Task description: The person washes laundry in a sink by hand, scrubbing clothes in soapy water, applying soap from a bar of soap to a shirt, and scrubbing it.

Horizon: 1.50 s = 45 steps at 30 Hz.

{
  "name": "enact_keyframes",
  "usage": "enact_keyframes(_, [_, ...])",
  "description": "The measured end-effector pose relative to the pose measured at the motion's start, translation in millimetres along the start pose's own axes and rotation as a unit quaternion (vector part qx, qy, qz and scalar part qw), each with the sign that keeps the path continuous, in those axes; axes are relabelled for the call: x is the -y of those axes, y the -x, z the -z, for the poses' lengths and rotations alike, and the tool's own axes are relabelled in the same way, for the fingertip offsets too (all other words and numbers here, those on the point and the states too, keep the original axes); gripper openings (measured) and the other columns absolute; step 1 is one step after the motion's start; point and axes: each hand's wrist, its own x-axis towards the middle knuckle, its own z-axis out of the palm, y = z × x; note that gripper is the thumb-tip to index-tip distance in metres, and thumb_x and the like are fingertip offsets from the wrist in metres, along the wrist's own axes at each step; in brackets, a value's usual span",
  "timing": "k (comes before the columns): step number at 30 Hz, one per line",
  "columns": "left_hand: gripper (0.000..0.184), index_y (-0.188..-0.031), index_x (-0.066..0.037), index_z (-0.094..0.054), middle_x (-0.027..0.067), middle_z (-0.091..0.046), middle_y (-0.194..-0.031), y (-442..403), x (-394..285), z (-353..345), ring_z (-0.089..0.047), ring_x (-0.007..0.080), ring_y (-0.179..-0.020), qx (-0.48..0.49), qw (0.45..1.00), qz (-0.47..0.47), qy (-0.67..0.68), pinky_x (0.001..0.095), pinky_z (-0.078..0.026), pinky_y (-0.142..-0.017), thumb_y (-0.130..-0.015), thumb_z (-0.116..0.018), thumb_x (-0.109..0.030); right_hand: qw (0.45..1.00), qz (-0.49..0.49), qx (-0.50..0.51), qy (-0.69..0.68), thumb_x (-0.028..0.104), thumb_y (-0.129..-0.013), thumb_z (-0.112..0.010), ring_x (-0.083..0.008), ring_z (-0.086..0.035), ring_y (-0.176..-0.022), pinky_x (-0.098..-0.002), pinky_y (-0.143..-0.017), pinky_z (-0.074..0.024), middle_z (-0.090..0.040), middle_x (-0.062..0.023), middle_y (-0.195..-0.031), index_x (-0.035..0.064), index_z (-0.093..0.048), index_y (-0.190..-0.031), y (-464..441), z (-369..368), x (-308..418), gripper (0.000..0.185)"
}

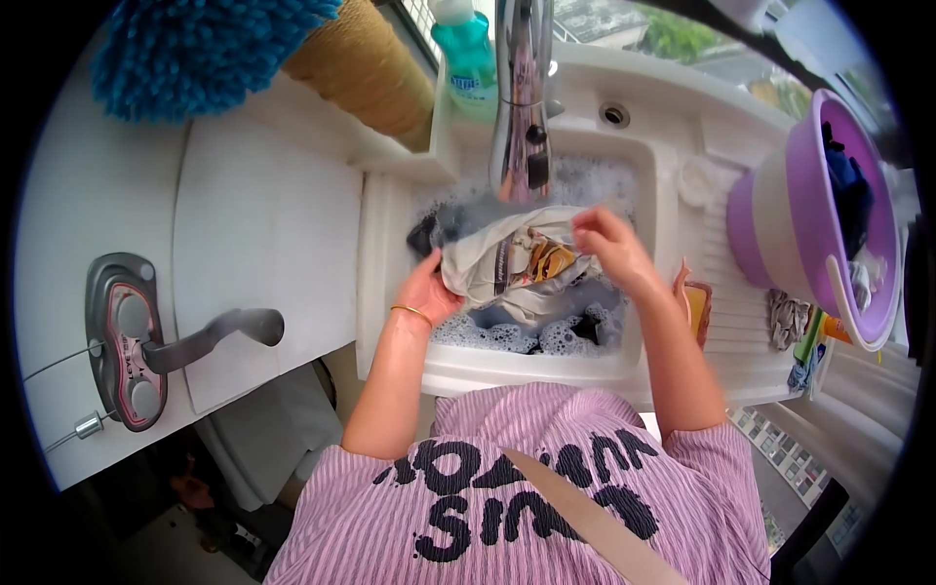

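Observation:
A white cloth (522, 261) with a dark and orange print is spread over the soapy water of the white sink (660, 210). At its left end, my left hand (429, 291), with a gold bangle on the wrist, grips the edge. My right hand (606, 242) is at the cloth's upper right side, fingers curled and pressed together; what lies between them is too small to make out. Dark cloth (422, 237) shows in the water at the left, and more dark fabric lies among the suds near the front. Above the cloth hangs the chrome faucet (522, 107).
Behind the sink stands a green soap bottle (466, 58). At the right, a purple bucket (775, 214) holding clothes rests over the ribbed drainboard (733, 283). A grey-handled device (127, 341) is on the left counter, with a blue brush-like object (200, 58) behind.

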Motion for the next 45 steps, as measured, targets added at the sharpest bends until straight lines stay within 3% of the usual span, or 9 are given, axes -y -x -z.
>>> enact_keyframes(3, [0.040,-0.128,0.000,-0.060,0.0119,-0.068,-0.117,-1,11,0,-0.066,0.0214,-0.105,0.087,0.986,0.127,-0.063,0.0370,-0.053,-0.090,-0.103,-0.057,-0.032,0.961,-0.101,0.099,-0.240,0.012,-0.097,-0.049,-0.0192,-0.067,-0.103,-0.0316,-0.094,-0.0535,-0.066,-0.0122,-0.117,-0.0019,-0.058,-0.126,2,-58,4,0.033])
enact_keyframes(10, [0.038,-0.117,0.004,-0.067,0.0067,-0.070,-0.109,28,29,-14,-0.065,0.0132,-0.096,-0.058,0.836,-0.434,-0.331,0.0269,-0.051,-0.084,-0.108,-0.048,-0.028,0.922,-0.027,0.170,-0.348,0.008,-0.096,-0.051,-0.0259,-0.064,-0.114,-0.0356,-0.099,-0.0499,-0.063,-0.0137,-0.128,-0.0009,-0.059,-0.130,-10,-134,-33,0.036])
enact_keyframes(13, [0.038,-0.114,0.004,-0.069,0.0027,-0.070,-0.104,42,21,-22,-0.061,0.0099,-0.094,-0.054,0.859,-0.459,-0.220,0.0253,-0.048,-0.086,-0.108,-0.051,-0.029,0.965,0.140,-0.032,0.221,0.006,-0.089,-0.054,-0.0407,-0.058,-0.113,-0.0475,-0.099,-0.0471,-0.065,-0.0174,-0.122,0.0059,-0.069,-0.119,-19,-103,-55,0.034])
enact_keyframes(21, [0.049,-0.142,-0.003,-0.050,0.0112,-0.059,-0.136,32,21,-10,-0.060,0.0208,-0.119,0.076,0.950,-0.293,-0.079,0.0360,-0.050,-0.100,-0.109,-0.041,-0.038,0.901,0.389,0.125,0.149,0.013,-0.093,-0.059,-0.0402,-0.050,-0.131,-0.0462,-0.110,-0.0402,-0.049,-0.0223,-0.146,0.0088,-0.048,-0.147,28,-155,21,0.055])
enact_keyframes(25, [0.060,-0.154,-0.009,-0.038,0.0134,-0.052,-0.146,55,8,-29,-0.051,0.0292,-0.134,0.150,0.955,-0.252,0.032,0.0448,-0.041,-0.113,-0.109,-0.033,-0.047,0.903,0.283,-0.040,0.322,0.027,-0.096,-0.058,-0.0364,-0.045,-0.136,-0.0546,-0.115,-0.0283,-0.054,-0.0184,-0.142,0.0061,-0.050,-0.144,-9,-141,-37,0.053])
enact_keyframes(29, [0.062,-0.152,-0.009,-0.041,0.0125,-0.051,-0.148,60,2,-29,-0.048,0.0320,-0.137,0.177,0.955,-0.236,0.037,0.0492,-0.037,-0.116,-0.107,-0.034,-0.052,0.886,0.244,-0.042,0.392,0.023,-0.088,-0.062,-0.0350,-0.053,-0.119,-0.0562,-0.106,-0.0334,-0.063,-0.0183,-0.114,0.0012,-0.062,-0.116,-37,-93,-50,0.036])
enact_keyframes(33, [0.070,-0.148,-0.008,-0.045,0.0107,-0.054,-0.145,12,23,-18,-0.054,0.0277,-0.130,0.168,0.964,-0.206,-0.008,0.0445,-0.042,-0.110,-0.105,-0.030,-0.062,0.962,0.252,-0.090,-0.044,0.020,-0.084,-0.062,-0.0377,-0.057,-0.099,-0.0395,-0.086,-0.0464,-0.061,-0.0190,-0.102,-0.0015,-0.059,-0.099,-32,-119,-18,0.026])
enact_keyframes(41, [0.105,-0.151,-0.004,-0.040,0.0108,-0.052,-0.145,15,75,-56,-0.050,0.0238,-0.133,0.229,0.971,-0.046,-0.046,0.0388,-0.037,-0.114,-0.089,-0.023,-0.087,0.948,0.212,-0.165,0.172,0.031,-0.093,-0.062,-0.0464,-0.061,-0.072,-0.0530,-0.063,-0.0480,-0.064,-0.0221,-0.076,0.0042,-0.058,-0.072,-43,-128,-26,0.034])
enact_keyframes(45, [0.109,-0.154,-0.005,-0.034,0.0097,-0.048,-0.149,13,67,-51,-0.046,0.0261,-0.138,0.173,0.983,-0.004,-0.053,0.0406,-0.034,-0.117,-0.086,-0.024,-0.089,0.872,0.423,-0.041,0.244,0.021,-0.085,-0.068,-0.0313,-0.058,-0.051,-0.0467,-0.051,-0.0429,-0.051,-0.0115,-0.057,0.0093,-0.056,-0.070,4,-135,7,0.023])
